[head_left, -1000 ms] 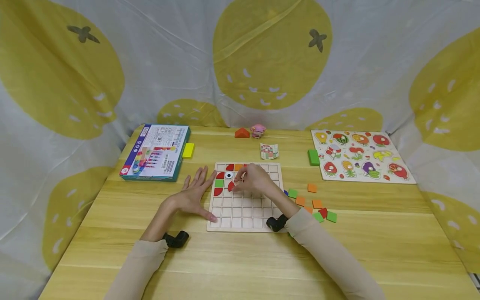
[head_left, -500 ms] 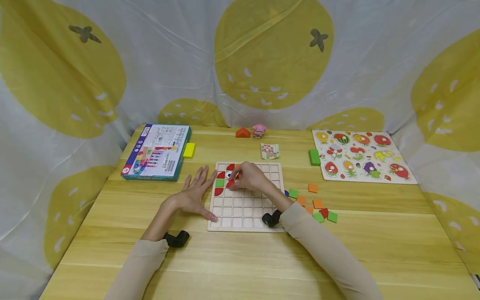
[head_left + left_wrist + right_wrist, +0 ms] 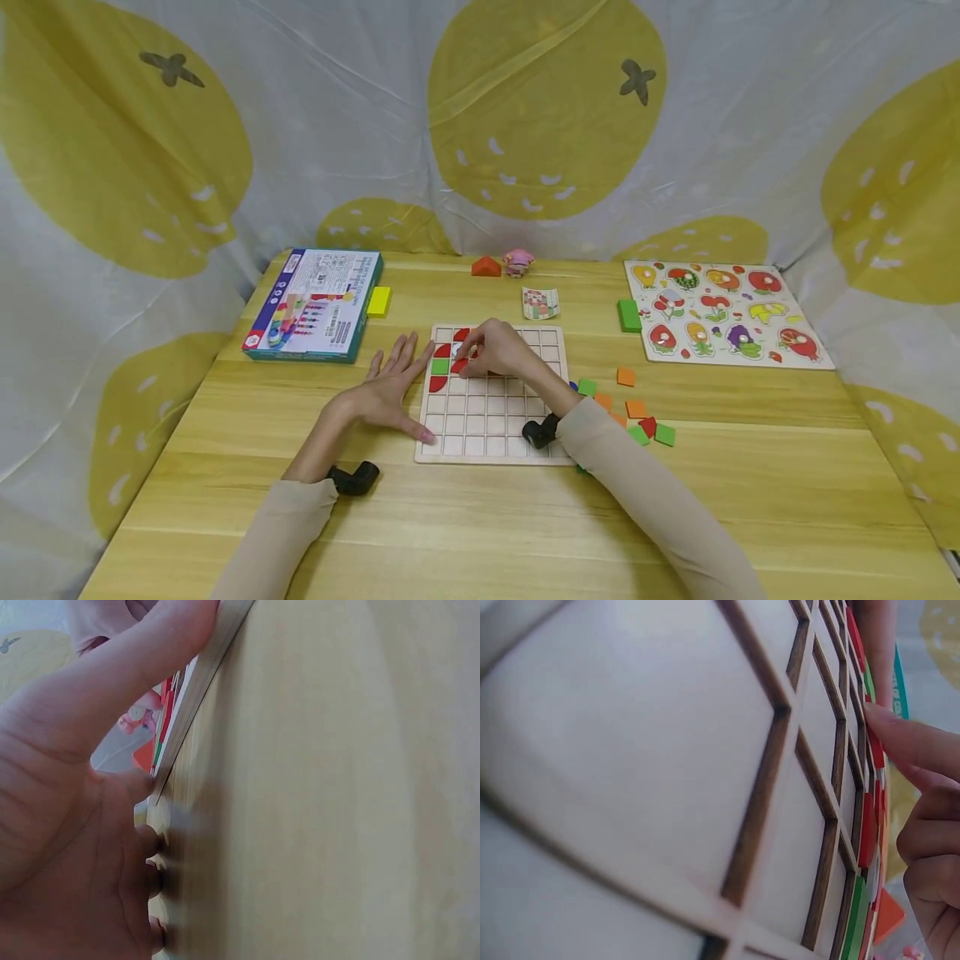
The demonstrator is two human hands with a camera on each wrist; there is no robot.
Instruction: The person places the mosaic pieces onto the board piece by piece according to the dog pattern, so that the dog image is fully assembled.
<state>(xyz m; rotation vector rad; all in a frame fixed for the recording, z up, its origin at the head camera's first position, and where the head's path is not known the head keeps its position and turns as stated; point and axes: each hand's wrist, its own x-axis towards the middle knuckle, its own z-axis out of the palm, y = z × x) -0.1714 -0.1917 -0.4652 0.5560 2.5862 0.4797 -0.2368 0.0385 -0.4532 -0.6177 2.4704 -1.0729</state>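
Observation:
My right hand (image 3: 497,348) pinches a red quarter-circle tile (image 3: 458,367) at a square of the wooden grid board (image 3: 486,427), beside a green square tile (image 3: 440,367). In the right wrist view the thumb (image 3: 911,742) meets the red tile's edge at the grid. My left hand (image 3: 381,397) is spread out at the board's left side, thumb on its lower left corner and index fingertip at its edge; the other fingers rest on the table. Red quarter tiles (image 3: 437,384) fill squares nearby. The right hand partly covers the white tile with an eye and other pieces at the top.
Loose orange, green and red tiles (image 3: 636,409) lie right of the board. Behind it are a small pattern card (image 3: 541,303), a red triangular block (image 3: 486,267) and a pink figurine (image 3: 517,262). A box (image 3: 313,304) stands left, a fruit puzzle (image 3: 727,313) right, beside a green block (image 3: 628,316).
The right hand has shifted slightly left with the red quarter-circle tile, which now sits closer to the green tile. My left hand has stayed in place.

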